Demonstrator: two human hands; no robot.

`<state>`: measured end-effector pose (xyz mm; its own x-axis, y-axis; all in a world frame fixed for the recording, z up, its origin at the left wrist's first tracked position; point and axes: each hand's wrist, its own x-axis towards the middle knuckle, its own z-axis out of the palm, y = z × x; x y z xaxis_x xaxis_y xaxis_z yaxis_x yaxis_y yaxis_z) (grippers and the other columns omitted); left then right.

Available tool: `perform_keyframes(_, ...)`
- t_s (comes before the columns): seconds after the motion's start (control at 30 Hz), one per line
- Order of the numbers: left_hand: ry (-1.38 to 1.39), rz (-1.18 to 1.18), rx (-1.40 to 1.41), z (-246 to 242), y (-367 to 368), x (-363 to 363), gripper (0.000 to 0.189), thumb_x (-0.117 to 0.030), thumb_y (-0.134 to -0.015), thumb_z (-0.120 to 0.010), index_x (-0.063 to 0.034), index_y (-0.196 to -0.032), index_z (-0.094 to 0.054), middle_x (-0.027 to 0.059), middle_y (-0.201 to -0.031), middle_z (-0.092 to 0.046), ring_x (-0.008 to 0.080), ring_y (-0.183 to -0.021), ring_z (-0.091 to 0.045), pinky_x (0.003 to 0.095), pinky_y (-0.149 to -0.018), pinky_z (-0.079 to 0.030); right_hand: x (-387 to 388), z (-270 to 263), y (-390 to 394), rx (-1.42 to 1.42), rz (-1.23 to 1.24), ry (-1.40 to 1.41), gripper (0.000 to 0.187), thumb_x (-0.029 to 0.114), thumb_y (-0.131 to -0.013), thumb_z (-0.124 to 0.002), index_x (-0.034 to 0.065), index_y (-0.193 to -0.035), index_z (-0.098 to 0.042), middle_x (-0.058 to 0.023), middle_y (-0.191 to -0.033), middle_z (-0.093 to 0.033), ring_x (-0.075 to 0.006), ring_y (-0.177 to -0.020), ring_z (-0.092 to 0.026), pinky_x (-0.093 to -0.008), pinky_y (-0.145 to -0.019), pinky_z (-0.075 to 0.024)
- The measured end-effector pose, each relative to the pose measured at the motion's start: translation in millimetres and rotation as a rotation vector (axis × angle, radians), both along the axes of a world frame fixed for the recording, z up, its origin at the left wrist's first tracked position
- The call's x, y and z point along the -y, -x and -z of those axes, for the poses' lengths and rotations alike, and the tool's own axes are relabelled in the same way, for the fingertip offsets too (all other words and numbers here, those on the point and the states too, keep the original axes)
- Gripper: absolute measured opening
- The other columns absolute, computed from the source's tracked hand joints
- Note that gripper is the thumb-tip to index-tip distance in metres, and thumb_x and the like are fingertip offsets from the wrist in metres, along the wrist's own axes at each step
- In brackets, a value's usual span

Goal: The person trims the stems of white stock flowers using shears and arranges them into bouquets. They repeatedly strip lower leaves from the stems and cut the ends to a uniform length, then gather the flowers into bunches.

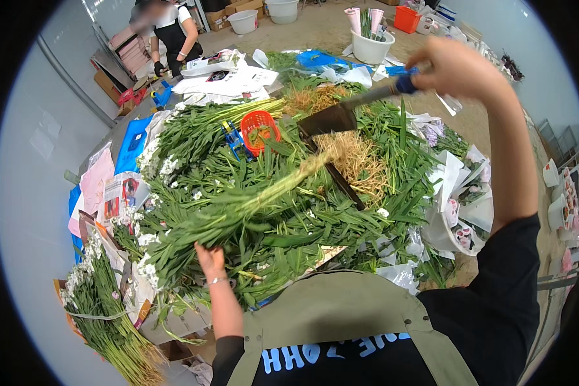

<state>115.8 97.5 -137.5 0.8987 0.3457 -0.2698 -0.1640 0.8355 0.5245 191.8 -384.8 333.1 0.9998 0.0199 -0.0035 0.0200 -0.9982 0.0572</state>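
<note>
My right hand (444,72), raised at the upper right and slightly blurred, grips the handle of a cleaver-like broad blade (329,120). The blade is over the root end of a bundle of green stems with white flowers (270,195), close to a dark bar (345,186) lying beneath the stems. My left hand (211,260) is under the leafy part of this bundle and holds it, its fingers partly hidden by leaves. Cut straw-coloured roots (366,169) are heaped right of the bar. A red plastic basket (260,131) and a blue tape dispenser (235,140) stand behind the bundle.
Loose leaves and stems cover the table. Another rooted flower bundle (111,318) hangs at the lower left. White tubs (372,48) with wrapped flowers stand at the back and right. A person (176,36) in a black apron stands at the upper left beside white wrapping paper (227,79).
</note>
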Motion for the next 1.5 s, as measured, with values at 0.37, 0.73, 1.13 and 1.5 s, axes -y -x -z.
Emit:
perform_keyframes(0.37,0.044,0.069,-0.007,68.7,-72.9,62.1,0.029,-0.019,-0.093,-0.050,-0.0023,-0.116,-0.055,0.0100,-0.117,-0.058,0.0255,-0.106,-0.055,0.0416,-0.097,-0.042,-56.6,-75.8,-102.6,-0.187,-0.010,0.084,0.021,0.023,-0.072,-0.067,0.0030,-0.071,-0.065,-0.0062,-0.062,-0.061,-0.0161,-0.053,-0.057,-0.0313,-0.047,-0.0458)
perform_keyframes(0.73,-0.043,0.193,0.069,77.1,-143.6,72.7,0.031,-0.020,-0.093,-0.050,-0.0023,-0.119,-0.053,0.0106,-0.121,-0.057,0.0253,-0.111,-0.053,0.0410,-0.099,-0.041,-44.3,-62.8,-43.3,-0.173,-0.028,0.092,0.023,0.025,-0.077,-0.062,0.0033,-0.073,-0.068,-0.0078,-0.063,-0.064,-0.0183,-0.054,-0.059,-0.0320,-0.052,-0.0486)
perform_keyframes(1.13,0.044,0.128,-0.146,100.5,-140.8,71.5,0.039,-0.028,-0.097,-0.042,-0.0017,-0.124,-0.049,0.0098,-0.128,-0.052,0.0255,-0.115,-0.049,0.0416,-0.103,-0.036,90.8,395.8,254.3,-0.145,0.345,-0.487,0.045,0.023,-0.075,-0.065,0.0094,-0.115,-0.049,-0.0209,-0.077,-0.063,-0.0406,-0.069,-0.061,-0.0479,-0.063,-0.0494)
perform_keyframes(1.5,-0.021,0.122,-0.004,63.4,-111.5,26.2,0.030,-0.013,-0.091,-0.051,-0.0020,-0.118,-0.054,0.0097,-0.121,-0.057,0.0252,-0.109,-0.053,0.0405,-0.096,-0.041,86.5,404.6,206.8,-0.172,0.160,-0.489,0.042,0.025,-0.076,-0.067,0.0033,-0.108,-0.050,-0.0209,-0.098,-0.058,-0.0366,-0.092,-0.057,-0.0452,-0.076,-0.0471)
